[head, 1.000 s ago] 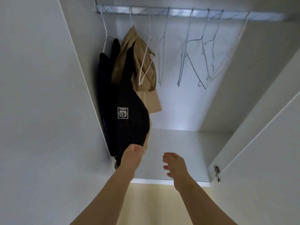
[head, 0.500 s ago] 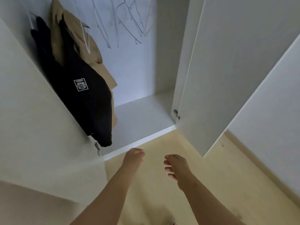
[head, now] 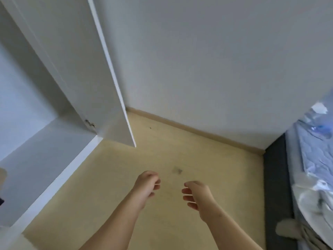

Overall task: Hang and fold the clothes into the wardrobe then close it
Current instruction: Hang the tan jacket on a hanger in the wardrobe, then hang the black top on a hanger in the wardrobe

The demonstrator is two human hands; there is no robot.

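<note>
fingers (head: 156, 181) of the left hand (head: 146, 188) hang loosely curled with small gaps between them and hold nothing; the right hand (head: 198, 195) is the same, its fingers (head: 188, 191) slack, a little apart, empty. both hands hover over the pale yellow floor (head: 162, 156), near each other but not touching. the wardrobe (head: 45, 150) stands at the left with its door (head: 86, 78) swung wide open, a metal hinge (head: 90, 123) showing low down where the door meets the carcass. at the far left edge a tan scrap (head: 2, 175) and a dark scrap (head: 1, 202) of fabric poke into view, probably hems of garments hung inside, though too little shows to be sure. no loose garment is plainly in view — the pale crumpled heap (head: 310, 199) on the bed (head: 275, 177) at the right edge could be clothes or bedding, i cannot tell which. any garment taken from there would likely be light, soft and floppy, with nothing stiff in it, so it wants two hands at the shoulders or the collar to keep it from folding on itself or sliding off a hanger. the door looks like a stiff, light panel that swings freely; the place to push it is its free edge (head: 115, 83), far from the hinge, with flat fingers kept clear of the closing gap.
</note>
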